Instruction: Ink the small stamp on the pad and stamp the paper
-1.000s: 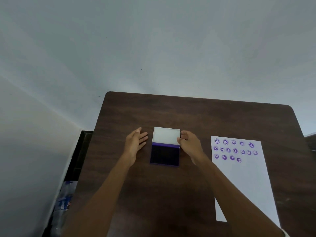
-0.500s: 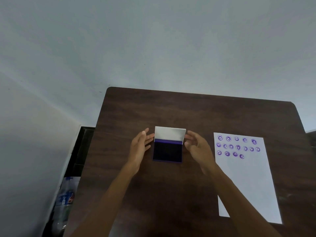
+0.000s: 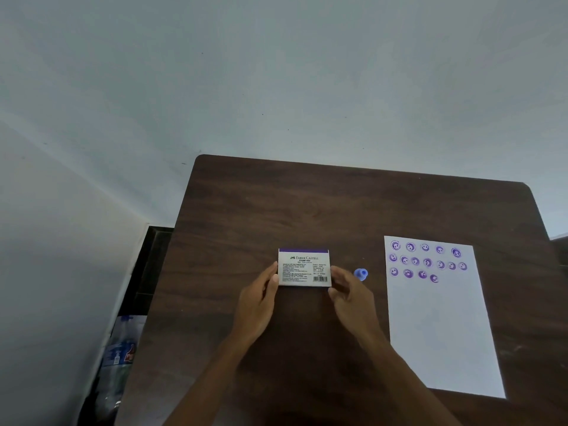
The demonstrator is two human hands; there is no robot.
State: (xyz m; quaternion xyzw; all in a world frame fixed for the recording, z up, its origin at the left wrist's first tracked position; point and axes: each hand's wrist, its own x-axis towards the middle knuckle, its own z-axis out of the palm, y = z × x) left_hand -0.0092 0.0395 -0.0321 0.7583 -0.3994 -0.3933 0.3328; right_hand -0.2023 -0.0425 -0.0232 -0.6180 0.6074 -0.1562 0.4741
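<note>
Left hand (image 3: 257, 298) and right hand (image 3: 350, 295) apart, fingers loosely spread, bracketing the shut ink pad (image 3: 304, 267) from 9 and 3 o'clock, fingertips at its short edges, firm grip not evident. Small blue stamp (image 3: 361, 273) loose on the table (image 3: 338, 204) just at 3 o'clock of the right hand, near the paper (image 3: 442, 333); probably light, hard and slick, best pinched around its narrow top. Plenty of bare wood toward 12 o'clock, table edges well apart from the work.

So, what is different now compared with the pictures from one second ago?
The stamp pad lid, raised before, now lies closed with its printed label up. The left hand and right hand flank the pad at its sides, fingers open. The small blue stamp, earlier hidden, shows beside the right hand. The paper and its purple prints look unchanged.
</note>
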